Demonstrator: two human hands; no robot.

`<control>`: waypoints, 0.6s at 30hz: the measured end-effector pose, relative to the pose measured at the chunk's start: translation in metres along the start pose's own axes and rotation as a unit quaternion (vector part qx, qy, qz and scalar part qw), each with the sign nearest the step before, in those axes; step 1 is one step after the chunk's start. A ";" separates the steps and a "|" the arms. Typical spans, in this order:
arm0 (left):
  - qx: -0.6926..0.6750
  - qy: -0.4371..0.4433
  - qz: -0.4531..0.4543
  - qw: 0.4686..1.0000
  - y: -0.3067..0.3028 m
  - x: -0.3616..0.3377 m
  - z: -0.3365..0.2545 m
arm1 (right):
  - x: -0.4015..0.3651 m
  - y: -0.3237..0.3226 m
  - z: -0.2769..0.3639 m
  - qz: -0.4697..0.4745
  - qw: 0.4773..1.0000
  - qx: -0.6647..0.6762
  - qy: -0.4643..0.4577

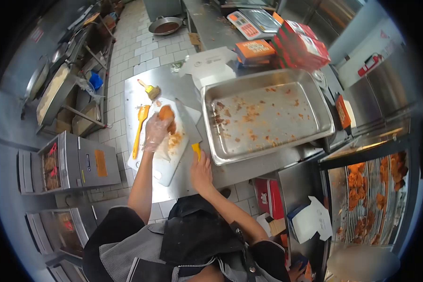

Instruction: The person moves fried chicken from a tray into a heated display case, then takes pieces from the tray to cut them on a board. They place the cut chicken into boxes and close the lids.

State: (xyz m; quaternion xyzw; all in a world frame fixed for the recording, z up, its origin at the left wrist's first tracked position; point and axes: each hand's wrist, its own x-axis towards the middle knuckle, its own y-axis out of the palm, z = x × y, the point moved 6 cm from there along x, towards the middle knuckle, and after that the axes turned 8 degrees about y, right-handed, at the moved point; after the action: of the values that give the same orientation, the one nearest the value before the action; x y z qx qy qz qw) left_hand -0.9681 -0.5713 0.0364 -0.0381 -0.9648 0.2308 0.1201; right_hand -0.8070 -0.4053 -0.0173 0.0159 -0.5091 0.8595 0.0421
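Observation:
My left hand [157, 132], in a clear plastic glove, is closed on a piece of orange-brown fried chicken [166, 113] on the white cutting board [163, 171]. Brown crumbs lie on the board beside the glove. My right hand [201, 173] grips the yellow handle of a cleaver [191, 126], its wide grey blade at the board's right side, pointing away from me. Left of the gloved hand lie yellow tongs or a similar yellow utensil [140, 131]. A brush with a yellow head [151, 91] rests above the board.
A deep steel tray [268, 151] with scattered crumbs stands to the right. Behind it are an open white box [209, 66], orange and red boxes [254, 50] and a scale [254, 24]. A heated cabinet [366, 197] holds fried food at lower right. Fryers [98, 164] stand left.

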 end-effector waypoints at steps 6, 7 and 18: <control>0.206 0.004 -0.257 0.944 0.004 -0.064 0.079 | 0.045 0.025 -0.013 0.051 0.993 -0.008 0.109; 0.200 -0.004 -0.254 0.946 0.004 -0.068 0.076 | 0.041 0.021 -0.011 0.057 0.992 -0.016 0.112; 0.312 0.122 -0.081 0.939 -0.001 -0.098 0.023 | -0.019 -0.059 -0.008 0.160 0.968 0.118 0.151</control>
State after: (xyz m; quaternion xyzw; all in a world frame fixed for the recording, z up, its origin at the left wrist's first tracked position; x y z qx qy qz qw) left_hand -0.8789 -0.5944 -0.0041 0.0511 -0.8223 0.5029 0.2612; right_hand -0.7826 -0.3714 0.0292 -0.1913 -0.3880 0.9013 -0.0219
